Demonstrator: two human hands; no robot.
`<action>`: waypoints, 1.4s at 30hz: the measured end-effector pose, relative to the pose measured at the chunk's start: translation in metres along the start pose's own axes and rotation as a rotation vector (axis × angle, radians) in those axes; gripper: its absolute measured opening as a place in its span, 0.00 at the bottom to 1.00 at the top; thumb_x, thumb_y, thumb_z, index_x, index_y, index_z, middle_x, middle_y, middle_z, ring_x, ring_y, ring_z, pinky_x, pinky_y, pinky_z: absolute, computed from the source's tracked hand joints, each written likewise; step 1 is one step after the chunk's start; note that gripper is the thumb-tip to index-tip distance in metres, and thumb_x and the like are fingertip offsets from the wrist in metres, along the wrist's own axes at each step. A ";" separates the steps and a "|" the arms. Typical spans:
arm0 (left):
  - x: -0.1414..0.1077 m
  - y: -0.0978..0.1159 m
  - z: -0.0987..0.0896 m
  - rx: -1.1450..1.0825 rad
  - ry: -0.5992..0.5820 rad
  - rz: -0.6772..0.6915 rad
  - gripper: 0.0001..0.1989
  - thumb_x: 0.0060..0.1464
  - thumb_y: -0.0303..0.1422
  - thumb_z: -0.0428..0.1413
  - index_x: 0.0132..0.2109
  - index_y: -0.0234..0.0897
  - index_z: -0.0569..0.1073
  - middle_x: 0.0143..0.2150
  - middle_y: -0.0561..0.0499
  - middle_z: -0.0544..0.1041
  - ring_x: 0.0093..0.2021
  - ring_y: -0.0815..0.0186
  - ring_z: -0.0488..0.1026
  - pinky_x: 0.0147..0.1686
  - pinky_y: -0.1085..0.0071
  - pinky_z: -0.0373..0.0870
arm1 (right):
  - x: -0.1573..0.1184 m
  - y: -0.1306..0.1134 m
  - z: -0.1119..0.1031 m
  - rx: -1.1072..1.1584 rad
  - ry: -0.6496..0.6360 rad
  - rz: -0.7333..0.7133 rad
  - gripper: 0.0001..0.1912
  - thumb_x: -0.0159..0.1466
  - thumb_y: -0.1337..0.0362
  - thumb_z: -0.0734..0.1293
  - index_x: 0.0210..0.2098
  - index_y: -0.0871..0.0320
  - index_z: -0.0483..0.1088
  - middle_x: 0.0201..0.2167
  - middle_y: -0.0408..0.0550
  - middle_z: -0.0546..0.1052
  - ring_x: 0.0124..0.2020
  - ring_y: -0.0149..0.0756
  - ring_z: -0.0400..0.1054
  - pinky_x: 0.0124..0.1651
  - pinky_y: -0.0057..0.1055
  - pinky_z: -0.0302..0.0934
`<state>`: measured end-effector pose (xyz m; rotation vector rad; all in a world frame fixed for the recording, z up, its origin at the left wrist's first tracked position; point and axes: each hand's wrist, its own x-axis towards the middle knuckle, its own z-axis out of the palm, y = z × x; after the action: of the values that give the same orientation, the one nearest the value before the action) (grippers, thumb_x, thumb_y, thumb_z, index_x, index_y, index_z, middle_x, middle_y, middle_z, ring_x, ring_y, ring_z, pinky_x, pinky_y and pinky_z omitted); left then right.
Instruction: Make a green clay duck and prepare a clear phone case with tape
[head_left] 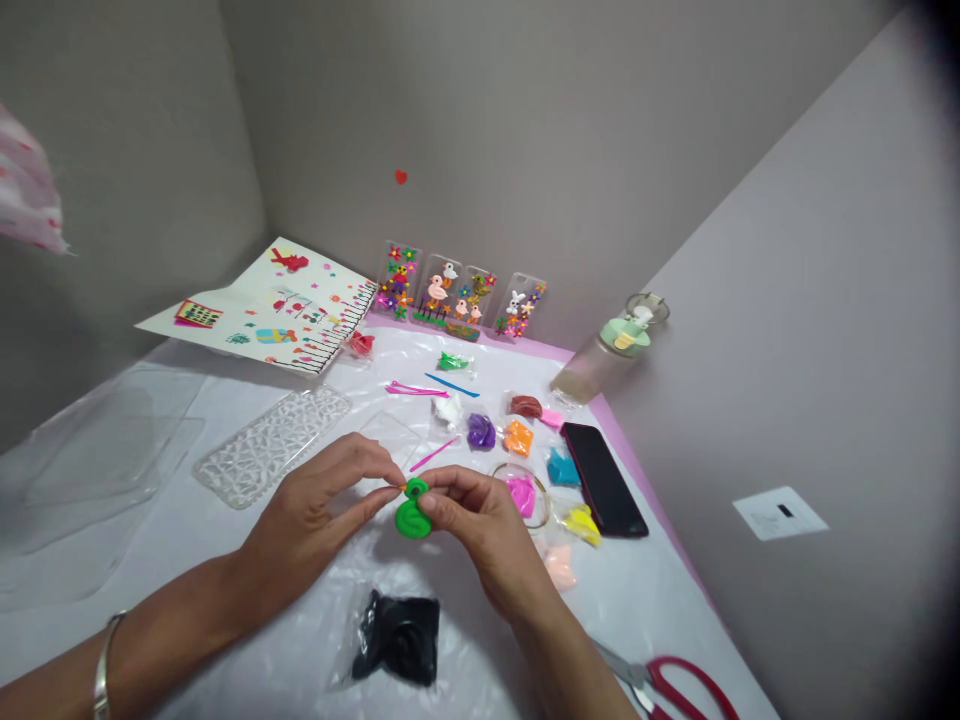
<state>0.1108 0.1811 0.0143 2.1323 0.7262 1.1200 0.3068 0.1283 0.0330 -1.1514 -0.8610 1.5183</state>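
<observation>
Green bird fig. (412, 519) btwn L+R fingers (442, 512)

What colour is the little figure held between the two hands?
The figure is mostly bright green; the head view shows it best.

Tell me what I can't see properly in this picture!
In the head view:
- Green figure: its edge is hidden under the right hand's fingertips.
- Scissors: the right forearm covers the blade tips; the bottom edge cuts off the handles.
- Pink cloth: cut off by the left edge.
- White wall plate: its markings are too small and blurred to read.
</observation>
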 end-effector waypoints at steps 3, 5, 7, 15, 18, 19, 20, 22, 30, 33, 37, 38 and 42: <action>-0.001 -0.002 0.000 0.007 -0.014 0.008 0.08 0.65 0.27 0.56 0.45 0.46 0.76 0.42 0.55 0.78 0.46 0.65 0.75 0.51 0.68 0.72 | -0.001 0.000 0.001 0.007 0.003 0.009 0.16 0.48 0.58 0.82 0.33 0.58 0.81 0.26 0.41 0.81 0.27 0.27 0.71 0.35 0.24 0.66; -0.001 -0.002 0.000 0.018 -0.013 0.014 0.08 0.65 0.27 0.56 0.46 0.46 0.76 0.43 0.55 0.78 0.47 0.65 0.75 0.52 0.68 0.71 | -0.001 -0.001 0.002 0.010 0.013 0.009 0.15 0.49 0.58 0.82 0.33 0.58 0.81 0.26 0.41 0.81 0.27 0.27 0.72 0.35 0.24 0.66; -0.001 -0.002 -0.001 0.028 -0.008 0.014 0.07 0.65 0.29 0.57 0.46 0.47 0.76 0.43 0.55 0.78 0.49 0.64 0.75 0.52 0.68 0.71 | -0.001 -0.002 0.002 0.005 0.017 0.006 0.15 0.49 0.58 0.81 0.33 0.58 0.81 0.27 0.41 0.81 0.27 0.27 0.72 0.36 0.24 0.66; -0.001 -0.003 0.000 0.012 -0.017 0.016 0.05 0.66 0.31 0.58 0.46 0.47 0.76 0.43 0.55 0.78 0.47 0.64 0.74 0.54 0.67 0.70 | -0.002 -0.001 0.002 0.005 -0.002 0.007 0.15 0.50 0.57 0.81 0.33 0.58 0.81 0.27 0.41 0.81 0.27 0.26 0.72 0.35 0.23 0.66; -0.001 -0.004 0.000 0.019 -0.021 0.019 0.05 0.66 0.30 0.57 0.46 0.46 0.75 0.42 0.55 0.77 0.48 0.65 0.73 0.56 0.67 0.68 | -0.002 0.000 0.003 0.009 0.001 0.011 0.15 0.49 0.58 0.82 0.33 0.58 0.81 0.27 0.41 0.81 0.27 0.26 0.72 0.35 0.23 0.65; -0.001 -0.004 0.000 0.019 -0.022 0.022 0.05 0.67 0.30 0.56 0.46 0.46 0.75 0.42 0.55 0.77 0.47 0.66 0.73 0.56 0.67 0.68 | -0.002 0.000 0.003 0.009 0.002 0.011 0.15 0.49 0.58 0.82 0.33 0.58 0.81 0.27 0.41 0.81 0.27 0.26 0.72 0.35 0.23 0.65; -0.001 -0.004 0.000 0.019 -0.025 0.024 0.05 0.67 0.30 0.56 0.46 0.46 0.75 0.43 0.56 0.77 0.47 0.66 0.73 0.57 0.67 0.68 | -0.002 0.000 0.003 0.009 0.002 0.011 0.15 0.49 0.58 0.82 0.33 0.58 0.81 0.27 0.41 0.81 0.27 0.26 0.72 0.35 0.23 0.65; -0.002 -0.004 0.000 0.024 -0.025 0.031 0.05 0.67 0.30 0.56 0.46 0.46 0.75 0.43 0.56 0.78 0.47 0.66 0.74 0.58 0.67 0.67 | -0.002 -0.001 0.003 0.009 0.001 0.011 0.15 0.50 0.58 0.81 0.33 0.58 0.81 0.27 0.42 0.81 0.27 0.26 0.72 0.35 0.23 0.65; 0.001 -0.001 -0.001 0.048 0.034 0.025 0.04 0.64 0.32 0.59 0.46 0.46 0.77 0.42 0.53 0.80 0.49 0.61 0.76 0.52 0.65 0.73 | -0.001 -0.002 0.002 -0.008 0.015 -0.004 0.15 0.50 0.57 0.81 0.33 0.58 0.81 0.28 0.43 0.81 0.28 0.29 0.72 0.36 0.27 0.67; 0.001 -0.002 -0.001 0.038 -0.003 0.032 0.05 0.65 0.30 0.57 0.45 0.45 0.77 0.41 0.54 0.79 0.46 0.63 0.76 0.54 0.64 0.72 | -0.002 -0.002 0.003 -0.020 0.009 -0.004 0.15 0.50 0.57 0.81 0.33 0.58 0.81 0.28 0.43 0.80 0.29 0.30 0.72 0.37 0.28 0.68; -0.001 -0.003 0.000 0.056 0.003 0.042 0.06 0.66 0.29 0.56 0.46 0.45 0.77 0.42 0.53 0.79 0.47 0.62 0.75 0.55 0.64 0.71 | -0.002 -0.002 0.002 -0.027 0.013 -0.003 0.15 0.50 0.57 0.81 0.33 0.57 0.81 0.28 0.43 0.80 0.29 0.30 0.72 0.38 0.28 0.68; -0.002 -0.003 0.000 0.067 0.017 0.044 0.07 0.65 0.28 0.57 0.47 0.45 0.76 0.43 0.53 0.79 0.49 0.62 0.75 0.55 0.64 0.71 | -0.002 -0.002 0.002 -0.027 0.015 -0.008 0.14 0.51 0.57 0.80 0.33 0.58 0.81 0.28 0.43 0.80 0.29 0.30 0.72 0.38 0.28 0.68; 0.000 -0.001 -0.003 0.057 0.029 -0.018 0.08 0.64 0.31 0.59 0.49 0.46 0.75 0.46 0.53 0.77 0.52 0.62 0.74 0.52 0.68 0.71 | -0.004 -0.004 0.002 -0.052 0.035 -0.066 0.11 0.53 0.59 0.79 0.34 0.57 0.81 0.29 0.43 0.81 0.31 0.30 0.72 0.39 0.28 0.68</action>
<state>0.1085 0.1823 0.0150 2.1563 0.7983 1.1354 0.3061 0.1260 0.0385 -1.1730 -0.9112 1.4251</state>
